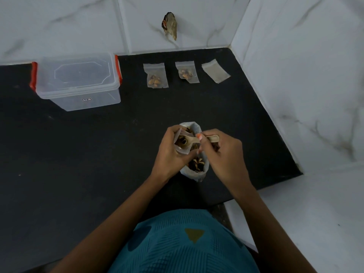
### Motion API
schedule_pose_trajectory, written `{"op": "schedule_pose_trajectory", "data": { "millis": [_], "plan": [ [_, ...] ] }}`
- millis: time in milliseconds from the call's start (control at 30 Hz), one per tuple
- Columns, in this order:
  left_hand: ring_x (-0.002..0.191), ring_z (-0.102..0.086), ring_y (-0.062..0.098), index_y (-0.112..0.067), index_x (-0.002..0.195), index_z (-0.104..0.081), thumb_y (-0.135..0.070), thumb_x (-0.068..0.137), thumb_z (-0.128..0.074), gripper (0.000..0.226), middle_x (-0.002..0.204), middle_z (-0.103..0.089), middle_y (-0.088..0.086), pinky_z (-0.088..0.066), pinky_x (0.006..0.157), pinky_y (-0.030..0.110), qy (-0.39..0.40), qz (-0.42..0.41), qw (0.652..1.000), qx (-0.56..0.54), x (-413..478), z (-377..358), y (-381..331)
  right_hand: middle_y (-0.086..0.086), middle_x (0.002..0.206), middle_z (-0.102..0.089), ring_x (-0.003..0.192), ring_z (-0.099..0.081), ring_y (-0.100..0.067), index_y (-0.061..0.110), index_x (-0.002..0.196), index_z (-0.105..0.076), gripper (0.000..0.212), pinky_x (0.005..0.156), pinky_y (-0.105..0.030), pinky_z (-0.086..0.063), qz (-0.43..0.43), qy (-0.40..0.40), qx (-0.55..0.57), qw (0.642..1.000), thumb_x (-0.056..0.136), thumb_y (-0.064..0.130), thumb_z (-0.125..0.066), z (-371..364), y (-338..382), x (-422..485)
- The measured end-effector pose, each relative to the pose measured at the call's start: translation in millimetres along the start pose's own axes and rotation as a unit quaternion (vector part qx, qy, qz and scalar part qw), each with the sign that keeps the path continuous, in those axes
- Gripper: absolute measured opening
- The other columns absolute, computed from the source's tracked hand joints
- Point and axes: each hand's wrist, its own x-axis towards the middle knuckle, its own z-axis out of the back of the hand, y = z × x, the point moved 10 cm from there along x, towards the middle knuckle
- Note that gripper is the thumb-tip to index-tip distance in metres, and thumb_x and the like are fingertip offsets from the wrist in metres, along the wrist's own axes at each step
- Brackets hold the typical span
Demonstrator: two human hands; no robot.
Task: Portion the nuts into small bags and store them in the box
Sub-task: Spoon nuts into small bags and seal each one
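Closest to you, the open bag of nuts stands on the black counter, and both your hands work right above its mouth. Your left hand has its fingers curled around a small zip bag and holds its mouth open over the nut bag. Your right hand pinches the handle of a wooden spoon, with the spoon's bowl already inside the small bag's opening.

You look to be mid-portion on a third bag, at the moment of tipping a scoop in. Next, the spoon needs to tilt and clear the opening without snagging the thin plastic. Any nut that slips should drop back into the nut bag below. Then judge whether the fill matches the others (they look about a third full) and press the zip shut.

Beyond the nut bag lie one filled small bag, a second filled small bag to its right and an empty small bag further right. Far beyond the nut bag and to its left sits the clear plastic box with red latches. Its lid appears to be on, so storing calls for opening it first.
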Motion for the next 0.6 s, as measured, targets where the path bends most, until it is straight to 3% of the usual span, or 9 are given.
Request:
{"op": "schedule_pose_trajectory", "data": {
  "millis": [233, 400, 533, 600],
  "plan": [
    [0.104, -0.055, 0.002, -0.022, 0.112, -0.045, -0.012, 0.066, -0.081, 0.059, 0.111, -0.053, -0.008, -0.047, 0.083, 0.014, 0.010, 0.011, 1.000, -0.008, 0.0, 0.0, 5.7, 0.017, 0.077, -0.058, 0.071, -0.059, 0.007, 0.006, 0.092, -0.066, 0.023, 0.065, -0.008, -0.046, 0.035, -0.009, 0.004, 0.999, 0.088, 0.024, -0.052, 7.7, 3.9, -1.3],
    [0.089, -0.055, -0.006, -0.035, 0.102, -0.043, -0.020, 0.067, -0.079, 0.052, 0.100, -0.055, -0.012, -0.044, 0.074, 0.009, 0.002, -0.008, 1.000, -0.024, -0.2, 2.2, -5.0, -0.008, 0.086, -0.068, 0.082, -0.054, -0.009, 0.002, 0.095, -0.067, 0.025, 0.073, -0.023, -0.045, 0.187, 0.056, -0.124, 0.973, 0.086, 0.018, -0.050, -17.5, 21.8, -16.1],
    [0.094, -0.056, -0.003, -0.037, 0.101, -0.044, -0.044, 0.059, -0.077, 0.054, 0.103, -0.055, -0.014, -0.046, 0.079, 0.013, 0.001, 0.001, 0.999, -0.032, -0.7, 2.5, -3.9, -0.010, 0.086, -0.067, 0.082, -0.055, -0.009, 0.000, 0.096, -0.065, 0.023, 0.075, -0.022, -0.046, 0.166, 0.010, -0.078, 0.983, 0.086, 0.015, -0.051, -1.4, 16.2, -14.4],
    [0.096, -0.054, -0.004, -0.036, 0.103, -0.044, -0.037, 0.060, -0.082, 0.057, 0.104, -0.053, -0.015, -0.045, 0.081, 0.013, 0.001, 0.004, 1.000, -0.024, 0.1, 1.6, -1.2, -0.010, 0.087, -0.067, 0.082, -0.059, -0.009, 0.001, 0.097, -0.065, 0.023, 0.074, -0.020, -0.049, 0.155, -0.012, -0.053, 0.986, 0.086, 0.016, -0.052, 6.7, 12.3, -12.0]
  ]
}}
